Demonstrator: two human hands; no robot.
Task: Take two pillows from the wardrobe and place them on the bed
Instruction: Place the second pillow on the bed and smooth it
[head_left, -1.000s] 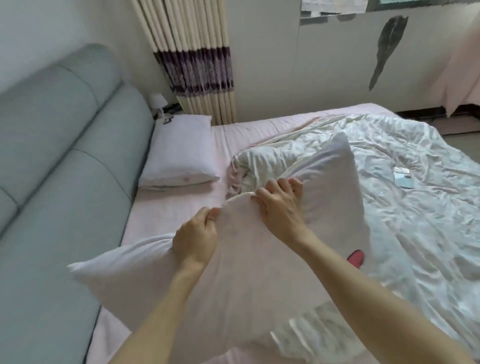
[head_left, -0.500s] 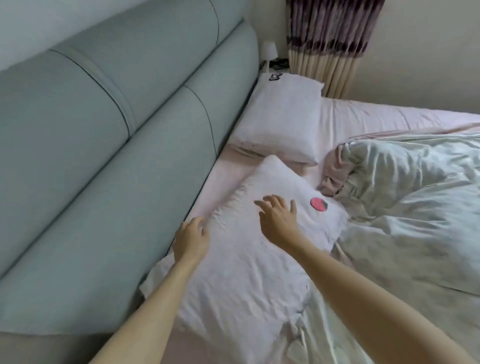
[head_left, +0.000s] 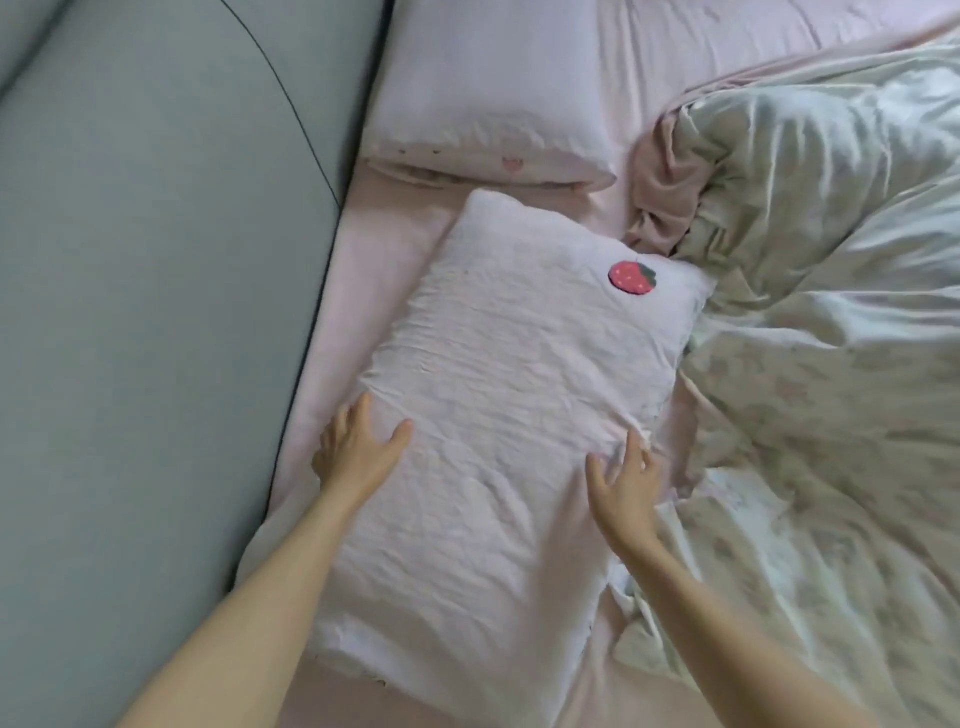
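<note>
Since a moment ago the hands have slid from the middle of the wrinkled white pillow with a red strawberry patch (head_left: 498, 415) toward its near half, and the view has tipped down onto the bed. That pillow lies flat on the pale pink bedsheet (head_left: 332, 322), lengthwise beside the grey-green padded headboard (head_left: 156, 312), its far corner just short of the second smooth pale pink pillow (head_left: 493, 93), which rests against the headboard further up the bed. The left hand (head_left: 356, 449) lies spread open, palm down, on the pillow's left edge, thumb splayed onto the fabric. The right hand (head_left: 626, 486) is open too, fingers loosely spread at the pillow's right edge where the cloth bunches; neither hand grips anything. A crumpled white floral duvet (head_left: 821, 322) is heaped on the right side of the bed, touching the strawberry pillow's right edge
</note>
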